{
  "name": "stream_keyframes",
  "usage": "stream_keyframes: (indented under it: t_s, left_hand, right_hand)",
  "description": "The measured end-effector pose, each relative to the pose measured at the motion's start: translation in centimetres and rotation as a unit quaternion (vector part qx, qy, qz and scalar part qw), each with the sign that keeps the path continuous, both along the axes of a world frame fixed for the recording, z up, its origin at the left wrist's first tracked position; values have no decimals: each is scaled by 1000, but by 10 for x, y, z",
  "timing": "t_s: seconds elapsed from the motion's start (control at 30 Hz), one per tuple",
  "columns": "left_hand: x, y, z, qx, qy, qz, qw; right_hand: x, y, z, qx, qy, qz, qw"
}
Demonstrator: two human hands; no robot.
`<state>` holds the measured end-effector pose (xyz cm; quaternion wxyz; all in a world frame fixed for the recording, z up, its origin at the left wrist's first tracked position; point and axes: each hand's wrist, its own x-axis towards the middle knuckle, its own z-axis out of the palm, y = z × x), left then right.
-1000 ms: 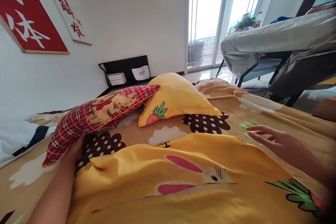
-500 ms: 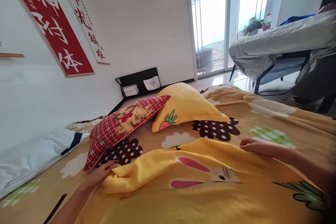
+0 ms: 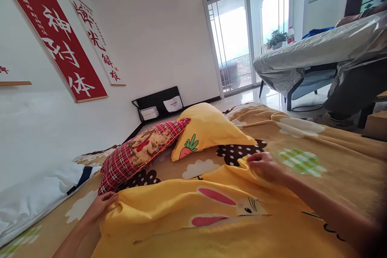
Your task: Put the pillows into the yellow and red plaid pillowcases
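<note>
A loose yellow pillowcase (image 3: 169, 201) with a printed rabbit spreads over the bed in front of me, its fabric wrinkled. At its far left corner, my left hand (image 3: 101, 205) pinches the cloth between thumb and fingers. My right hand (image 3: 264, 165) grips the far edge on the other side, where a fold of fabric stands up at the fingertips. Just beyond lie a red plaid cushion (image 3: 121, 163) with a dog picture and a yellow pillow (image 3: 208, 125) with a carrot print; the cushion's right corner rests against the pillow.
A tan blanket (image 3: 341, 161) with cloud patches covers the bed. To the left lies a white pillow (image 3: 33, 193). A plastic-covered table (image 3: 302, 52) stands at the right, with a person's leg (image 3: 353, 84) beside it. Red and white scrolls hang on the left wall.
My right hand has moved left along the pillowcase's far edge and now pinches up a fold. My left hand still holds the left corner. The view has tilted up and turned slightly right.
</note>
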<state>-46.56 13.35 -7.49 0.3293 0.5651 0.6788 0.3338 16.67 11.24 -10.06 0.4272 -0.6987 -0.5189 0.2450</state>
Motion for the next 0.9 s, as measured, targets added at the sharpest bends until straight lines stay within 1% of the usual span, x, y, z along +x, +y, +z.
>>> stream_keyframes:
  t_s: [0.07, 0.13, 0.2, 0.27, 0.37, 0.5, 0.57, 0.63, 0.7, 0.73, 0.77, 0.8, 0.83, 0.87, 0.9]
  left_hand:
    - [3, 7, 3, 44, -24, 49, 998]
    - [6, 16, 5, 77, -8, 82, 994]
    - [10, 27, 3, 104, 48, 97, 989]
    - [15, 36, -1, 133, 123, 91, 979]
    - [28, 47, -8, 163, 235, 61, 956]
    - [49, 56, -18, 147, 380, 57, 911]
    - [56, 59, -28, 141, 456, 46, 878]
    - [58, 60, -40, 154, 525, 35, 836]
    - [60, 58, -50, 174, 568, 62, 802]
    - [63, 55, -53, 187, 577, 82, 790]
    - [69, 52, -53, 201, 578, 99, 785]
    - [80, 49, -52, 214, 573, 103, 785]
    - [97, 44, -49, 229, 561, 89, 791]
    - [118, 38, -46, 240, 543, 54, 803]
    - [145, 31, -43, 247, 514, 1, 821]
  right_hand:
    - [10, 5, 14, 8, -45, -39, 998]
    - [23, 11, 31, 9, -90, -73, 993]
    - [36, 17, 44, 9, -132, -101, 986]
    - [45, 23, 49, 7, -172, -120, 978]
    - [55, 27, 41, -4, -224, -131, 966]
    - [58, 26, 19, -31, -293, -133, 946]
    - [58, 22, 8, -36, -337, -122, 933]
    - [59, 18, -3, -32, -380, -101, 919]
    - [63, 15, -13, -21, -417, -66, 906]
    - [64, 14, -17, -16, -430, -48, 902]
    - [64, 14, -20, -9, -440, -35, 897]
    - [60, 15, -22, 0, -448, -29, 893]
    - [52, 16, -24, 9, -455, -31, 890]
    - [38, 18, -24, 20, -459, -36, 887]
    - [16, 19, -25, 33, -456, -32, 889]
